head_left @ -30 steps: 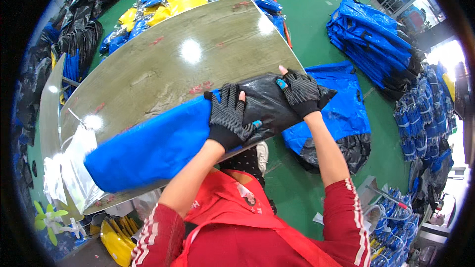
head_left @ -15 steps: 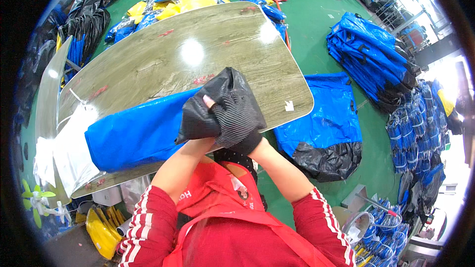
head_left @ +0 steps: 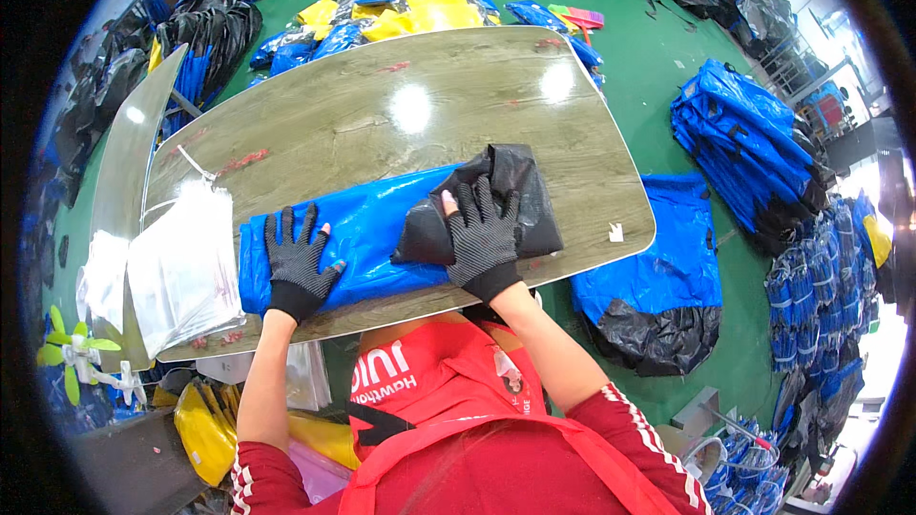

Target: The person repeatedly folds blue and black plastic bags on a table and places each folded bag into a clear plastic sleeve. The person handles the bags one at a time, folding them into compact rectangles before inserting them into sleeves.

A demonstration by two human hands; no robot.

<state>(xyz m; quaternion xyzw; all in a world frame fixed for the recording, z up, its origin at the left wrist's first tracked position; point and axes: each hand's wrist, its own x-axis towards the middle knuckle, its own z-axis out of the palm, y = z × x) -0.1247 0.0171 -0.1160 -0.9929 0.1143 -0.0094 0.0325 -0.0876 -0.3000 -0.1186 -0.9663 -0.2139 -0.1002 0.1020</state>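
Folded blue-and-black sheet [head_left: 377,229] lies mid-frame on the wood-look table [head_left: 334,124] — left hand [head_left: 303,262] flat, fingers wide, on its blue left end, right hand [head_left: 487,234] palm-down, fingers spread, on its black end — whitish plastic stack [head_left: 186,272] just beside it, frame left.

- Bright, cool, even light; two round white glare spots burn on the wood-grain tabletop [head_left: 334,138], at 11 and 1 o'clock.
- A smaller glint marks the side panel [head_left: 122,191] at 10 o'clock.
- Soft sheen streaks the folded blue plastic bag [head_left: 367,219].
- Overexposed white washes out detail at 4 o'clock.
- Gloved left hand [head_left: 298,269] and right hand [head_left: 485,238] look crisp.
- Fisheye curvature bends the tabletop's edges; the black, blue-fringed rim blurs at 9 o'clock.
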